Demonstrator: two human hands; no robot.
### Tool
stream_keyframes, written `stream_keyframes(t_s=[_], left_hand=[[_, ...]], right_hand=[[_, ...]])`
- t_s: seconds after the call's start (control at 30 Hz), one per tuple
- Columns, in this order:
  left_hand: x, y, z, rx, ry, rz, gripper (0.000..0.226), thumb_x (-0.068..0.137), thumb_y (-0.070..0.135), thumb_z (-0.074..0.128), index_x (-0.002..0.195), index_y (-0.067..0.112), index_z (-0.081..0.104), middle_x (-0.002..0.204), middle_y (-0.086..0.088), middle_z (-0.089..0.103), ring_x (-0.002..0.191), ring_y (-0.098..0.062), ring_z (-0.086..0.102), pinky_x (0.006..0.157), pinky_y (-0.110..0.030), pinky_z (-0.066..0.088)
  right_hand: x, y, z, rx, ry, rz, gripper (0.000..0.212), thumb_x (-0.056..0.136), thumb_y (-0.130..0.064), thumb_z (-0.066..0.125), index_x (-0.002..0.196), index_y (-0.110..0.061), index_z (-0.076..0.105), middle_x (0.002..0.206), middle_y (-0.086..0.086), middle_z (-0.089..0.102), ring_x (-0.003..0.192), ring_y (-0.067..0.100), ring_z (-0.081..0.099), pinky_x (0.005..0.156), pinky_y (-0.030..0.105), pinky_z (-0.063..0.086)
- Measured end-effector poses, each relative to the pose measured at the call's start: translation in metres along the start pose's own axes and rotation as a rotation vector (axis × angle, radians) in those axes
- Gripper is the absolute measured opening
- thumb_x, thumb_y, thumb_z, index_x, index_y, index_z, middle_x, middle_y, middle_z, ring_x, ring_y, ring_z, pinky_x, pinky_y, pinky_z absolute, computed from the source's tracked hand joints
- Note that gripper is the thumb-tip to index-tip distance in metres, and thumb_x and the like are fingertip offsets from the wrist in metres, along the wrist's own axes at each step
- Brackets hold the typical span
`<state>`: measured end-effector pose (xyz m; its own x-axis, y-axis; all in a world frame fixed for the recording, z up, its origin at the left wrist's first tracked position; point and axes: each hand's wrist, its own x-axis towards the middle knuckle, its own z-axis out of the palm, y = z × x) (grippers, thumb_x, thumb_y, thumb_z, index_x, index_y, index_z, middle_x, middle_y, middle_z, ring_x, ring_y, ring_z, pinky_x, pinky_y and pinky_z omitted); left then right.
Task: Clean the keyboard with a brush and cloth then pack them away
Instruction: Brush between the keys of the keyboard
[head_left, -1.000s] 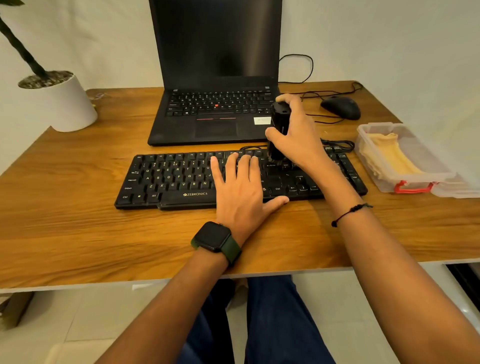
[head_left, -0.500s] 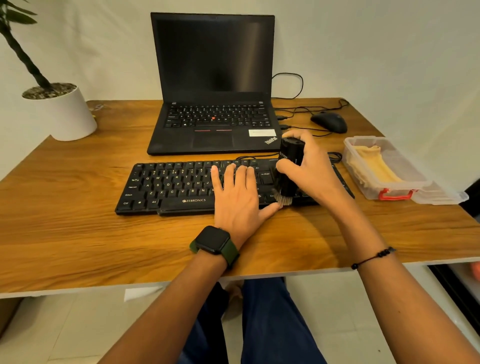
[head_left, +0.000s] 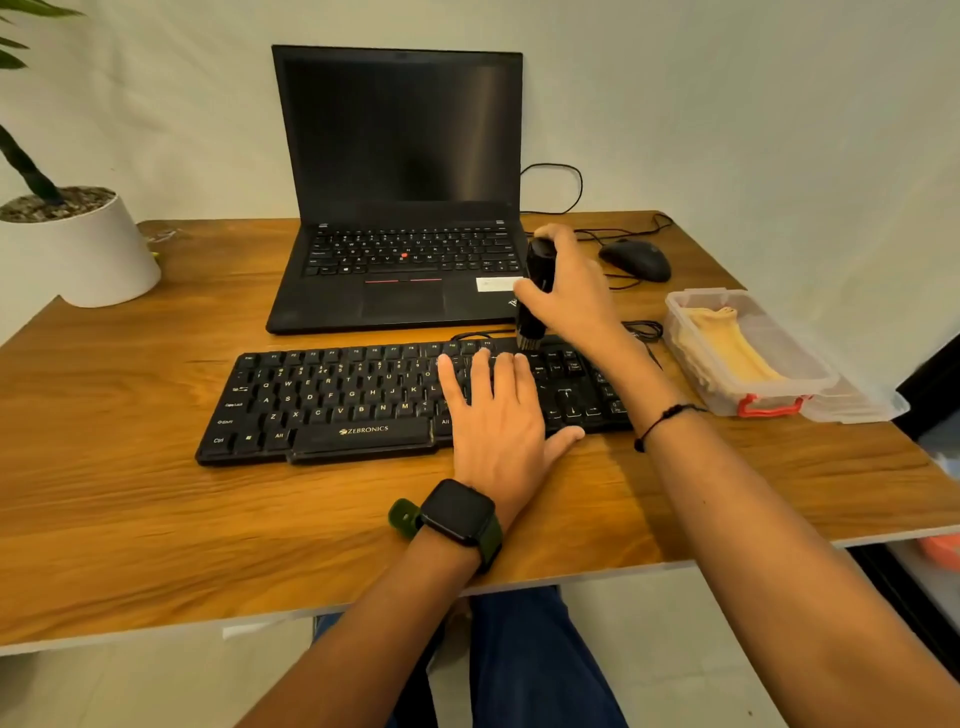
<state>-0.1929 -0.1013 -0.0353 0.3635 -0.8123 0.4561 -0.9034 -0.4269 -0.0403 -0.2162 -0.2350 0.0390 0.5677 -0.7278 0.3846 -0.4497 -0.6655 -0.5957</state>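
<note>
Holding the brush (head_left: 535, 291) upright, the right hand (head_left: 576, 291) grips it at the keyboard's (head_left: 363, 400) top edge, right of middle. The left hand (head_left: 498, 415) lies flat there. Keys stretch sideways. The cloth (head_left: 727, 343) waits in the box (head_left: 810, 379), far right.

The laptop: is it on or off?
Cannot tell for sure; the laptop is open, but its screen is completely dark.

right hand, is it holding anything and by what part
The right hand grips the black cylindrical brush around its upper body, bristles down at the black keyboard's rear edge. The left hand lies flat, holding nothing.
</note>
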Motion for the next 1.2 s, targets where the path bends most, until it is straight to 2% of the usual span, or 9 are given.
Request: stream_keyframes(t_s=[0.1, 0.23, 0.3, 0.43, 0.57, 0.7, 0.83, 1.0, 1.2], left_hand=[[0.000, -0.001, 0.000, -0.036, -0.033, -0.015, 0.090, 0.072, 0.073, 0.022, 0.118, 0.004, 0.058, 0.113, -0.010, 0.062, 0.115, -0.031, 0.054, 0.103, -0.064, 0.024], [-0.001, -0.002, 0.003, -0.056, -0.021, -0.010, 0.091, 0.072, 0.074, 0.022, 0.117, 0.003, 0.058, 0.112, -0.011, 0.063, 0.114, -0.032, 0.055, 0.103, -0.063, 0.025], [0.000, -0.003, 0.003, -0.061, -0.019, -0.006, 0.091, 0.072, 0.074, 0.023, 0.116, 0.003, 0.059, 0.111, -0.011, 0.063, 0.113, -0.032, 0.055, 0.103, -0.063, 0.025], [0.001, -0.002, 0.002, -0.068, -0.023, -0.004, 0.091, 0.071, 0.074, 0.023, 0.115, 0.003, 0.059, 0.111, -0.011, 0.063, 0.113, -0.032, 0.056, 0.102, -0.063, 0.025], [0.001, -0.002, 0.003, -0.055, -0.031, -0.001, 0.091, 0.072, 0.074, 0.023, 0.116, 0.004, 0.058, 0.112, -0.011, 0.063, 0.113, -0.032, 0.055, 0.103, -0.063, 0.025], [0.001, -0.002, 0.004, -0.064, -0.034, 0.000, 0.091, 0.071, 0.074, 0.023, 0.115, 0.003, 0.059, 0.111, -0.012, 0.064, 0.113, -0.033, 0.055, 0.106, -0.061, 0.022], [0.001, -0.002, 0.003, -0.072, -0.025, -0.005, 0.091, 0.070, 0.074, 0.022, 0.114, 0.003, 0.060, 0.110, -0.011, 0.064, 0.112, -0.032, 0.056, 0.103, -0.062, 0.026], [0.001, -0.003, 0.003, -0.067, -0.013, -0.009, 0.090, 0.070, 0.075, 0.025, 0.114, 0.005, 0.059, 0.110, -0.009, 0.064, 0.112, -0.031, 0.056, 0.103, -0.062, 0.026], [0.001, -0.002, 0.003, -0.069, 0.008, -0.022, 0.089, 0.066, 0.076, 0.031, 0.113, 0.006, 0.061, 0.108, -0.008, 0.064, 0.110, -0.031, 0.057, 0.103, -0.061, 0.028]], right_hand=[[0.000, 0.003, -0.004, -0.044, -0.016, -0.024, 0.051, 0.084, -0.019, 0.061, 0.129, -0.014, 0.037, 0.113, 0.006, 0.057, 0.095, 0.017, 0.056, 0.074, 0.026, 0.046], [0.001, 0.014, -0.019, -0.238, -0.015, -0.042, 0.049, 0.086, -0.020, 0.059, 0.128, -0.014, 0.036, 0.116, 0.007, 0.058, 0.100, 0.023, 0.058, 0.070, 0.027, 0.035], [0.004, 0.020, -0.026, -0.288, -0.018, -0.011, 0.049, 0.086, -0.020, 0.058, 0.128, -0.013, 0.036, 0.116, 0.009, 0.058, 0.103, 0.027, 0.058, 0.071, 0.028, 0.035], [0.010, 0.019, -0.033, -0.221, 0.013, 0.030, 0.048, 0.085, -0.020, 0.058, 0.128, -0.013, 0.037, 0.115, 0.009, 0.057, 0.104, 0.026, 0.056, 0.076, 0.027, 0.034], [0.009, -0.003, -0.018, -0.071, -0.029, -0.055, 0.049, 0.086, -0.019, 0.061, 0.129, -0.013, 0.037, 0.106, -0.001, 0.052, 0.090, 0.011, 0.050, 0.065, 0.013, 0.038], [0.008, -0.013, 0.004, -0.057, -0.128, -0.149, 0.056, 0.085, -0.023, 0.063, 0.132, -0.013, 0.035, 0.114, 0.006, 0.056, 0.095, 0.017, 0.056, 0.078, 0.029, 0.051], [0.008, 0.004, -0.007, -0.113, -0.129, -0.149, 0.055, 0.084, -0.020, 0.063, 0.131, -0.014, 0.036, 0.110, 0.005, 0.057, 0.091, 0.018, 0.058, 0.072, 0.027, 0.048], [0.009, 0.038, -0.043, -0.209, -0.142, -0.038, 0.055, 0.084, -0.019, 0.062, 0.132, -0.018, 0.035, 0.100, -0.001, 0.051, 0.089, 0.016, 0.053, 0.072, 0.027, 0.041], [0.013, 0.041, -0.056, -0.240, -0.057, -0.081, 0.054, 0.082, -0.022, 0.063, 0.130, -0.019, 0.038, 0.106, 0.005, 0.056, 0.094, 0.022, 0.054, 0.077, 0.035, 0.048]])
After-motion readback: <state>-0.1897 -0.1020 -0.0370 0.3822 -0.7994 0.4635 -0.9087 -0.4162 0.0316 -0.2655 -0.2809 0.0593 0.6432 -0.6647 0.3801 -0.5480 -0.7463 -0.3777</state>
